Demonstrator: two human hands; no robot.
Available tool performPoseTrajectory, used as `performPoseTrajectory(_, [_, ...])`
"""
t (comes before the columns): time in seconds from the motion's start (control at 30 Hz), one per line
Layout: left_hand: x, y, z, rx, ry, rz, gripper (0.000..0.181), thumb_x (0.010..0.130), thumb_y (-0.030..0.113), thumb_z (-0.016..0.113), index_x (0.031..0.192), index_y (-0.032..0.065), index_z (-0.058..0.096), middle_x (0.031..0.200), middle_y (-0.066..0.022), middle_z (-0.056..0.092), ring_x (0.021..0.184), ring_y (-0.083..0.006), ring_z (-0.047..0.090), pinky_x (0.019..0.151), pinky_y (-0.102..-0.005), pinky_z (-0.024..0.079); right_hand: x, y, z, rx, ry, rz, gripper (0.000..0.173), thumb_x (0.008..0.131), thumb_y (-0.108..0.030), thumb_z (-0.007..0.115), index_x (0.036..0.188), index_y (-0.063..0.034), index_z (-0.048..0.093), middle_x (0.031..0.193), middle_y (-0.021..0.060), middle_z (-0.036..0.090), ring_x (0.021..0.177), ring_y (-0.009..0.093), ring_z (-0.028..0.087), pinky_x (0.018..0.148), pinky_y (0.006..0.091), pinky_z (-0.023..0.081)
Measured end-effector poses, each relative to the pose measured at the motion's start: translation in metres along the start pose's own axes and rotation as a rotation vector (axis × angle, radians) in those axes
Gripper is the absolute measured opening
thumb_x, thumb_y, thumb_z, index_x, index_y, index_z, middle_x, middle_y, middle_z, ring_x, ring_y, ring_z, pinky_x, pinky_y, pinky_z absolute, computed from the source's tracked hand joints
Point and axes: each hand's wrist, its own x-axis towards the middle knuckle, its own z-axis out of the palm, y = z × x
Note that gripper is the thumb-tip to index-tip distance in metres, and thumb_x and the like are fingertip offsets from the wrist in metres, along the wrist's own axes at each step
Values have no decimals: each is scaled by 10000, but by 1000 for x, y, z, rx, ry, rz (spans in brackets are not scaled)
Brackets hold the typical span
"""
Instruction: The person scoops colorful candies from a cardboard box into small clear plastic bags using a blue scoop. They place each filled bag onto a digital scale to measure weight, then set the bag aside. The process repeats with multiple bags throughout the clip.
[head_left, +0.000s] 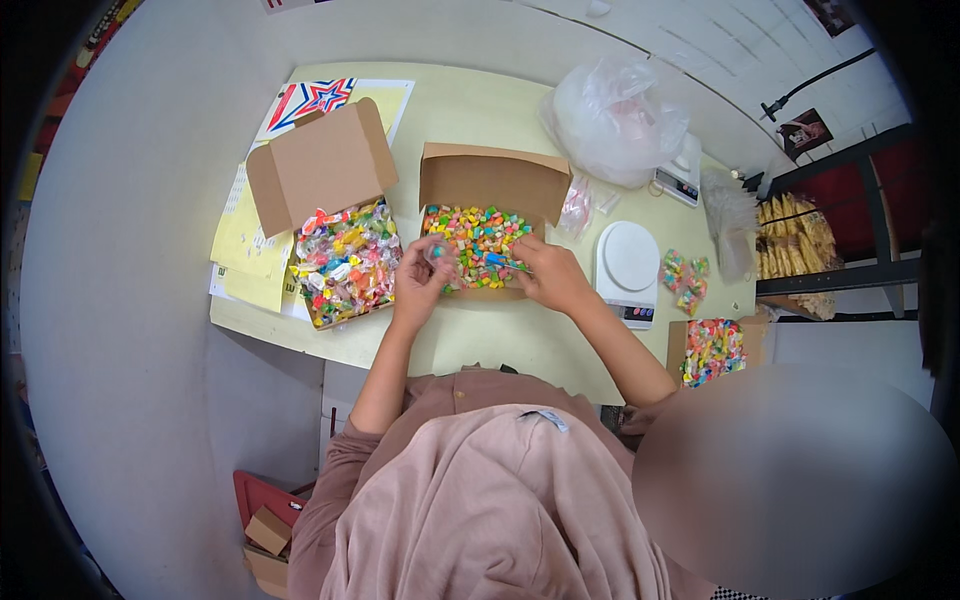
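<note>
My left hand (421, 279) holds a small clear plastic bag (441, 259) by its opening, above the left edge of a cardboard box (491, 174) of small colourful candies (480, 232). In my right hand (551, 274) is a thin tool with a metal shaft and a blue end (496, 259), perhaps a small scoop, over the same candies. A bit of blue shows in the bag. Left of my left hand stands a second open cardboard box (324, 161), full of wrapped candies (351, 262).
Right of my right hand stands a white kitchen scale (630, 259), with filled candy bags (686, 279) beyond it. Small empty bags (576, 206) lie behind the scale. A large plastic bag (615, 124) and another scale (679, 180) are farther back. Papers (251, 262) lie far left.
</note>
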Motion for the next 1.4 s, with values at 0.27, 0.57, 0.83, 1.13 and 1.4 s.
performPoseTrajectory(0.27, [3,20,25,569,-99,116,460,670,131,720,1082,35,540,998,-113,577,868,-212,561,767,-302,449,2,-28,-42,279,121,-14,180,693,-90,631,828,-14,538,766,110,514,603,278,539,540,362,426])
performPoseTrajectory(0.57, [5,22,30,620,-136,177,479,640,107,725,1077,43,539,928,-104,568,813,-210,542,717,-302,442,3,-33,-44,142,15,-62,250,688,-133,653,873,-17,532,752,121,497,631,290,536,547,378,420])
performPoseTrajectory(0.83, [2,1,23,208,-6,55,449,738,107,666,1142,36,484,1008,-97,563,811,-141,536,729,-267,458,7,-32,-52,209,165,104,343,635,-158,703,908,-18,550,789,107,505,640,253,545,551,351,429])
performPoseTrajectory(1.13, [-8,-13,11,53,74,123,427,830,210,593,1167,9,426,986,-88,532,901,-140,537,790,-269,456,6,-6,-21,-211,-16,158,358,631,-202,714,934,-50,600,887,76,539,748,253,592,622,347,486])
performPoseTrajectory(1.4, [-9,-18,8,50,39,109,485,811,269,617,1171,5,426,1027,-88,510,1004,-179,522,859,-303,430,32,-5,-7,-251,-94,187,292,617,-159,704,882,-52,639,938,98,561,766,251,600,637,366,494])
